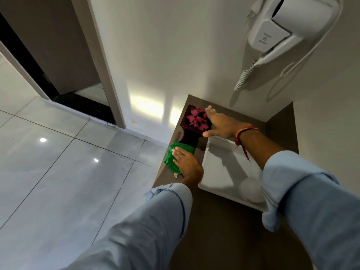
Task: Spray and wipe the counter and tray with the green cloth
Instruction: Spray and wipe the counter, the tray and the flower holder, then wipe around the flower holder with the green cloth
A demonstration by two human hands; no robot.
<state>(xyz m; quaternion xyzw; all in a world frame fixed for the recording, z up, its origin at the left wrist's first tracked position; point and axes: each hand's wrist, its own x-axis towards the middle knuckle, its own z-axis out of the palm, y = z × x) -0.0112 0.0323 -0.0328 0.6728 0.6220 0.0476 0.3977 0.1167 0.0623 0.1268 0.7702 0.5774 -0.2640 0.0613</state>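
Wiping judged in hand: left hand [188, 162], fingers [176, 152] flat together, presses cloth [170, 158] on bench [214, 221]; tray [184, 123] just beyond them, right hand [220, 123] braced against it, fingers [209, 112] spread; next stroke needs tray steadied.

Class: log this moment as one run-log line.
left hand: presses green cloth on counter | right hand: touches tray at its edge | tray: holds pink petals

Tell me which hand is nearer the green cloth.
Left. The left hand presses down on the green cloth; the right hand is apart from it, farther back, touching the dark tray.
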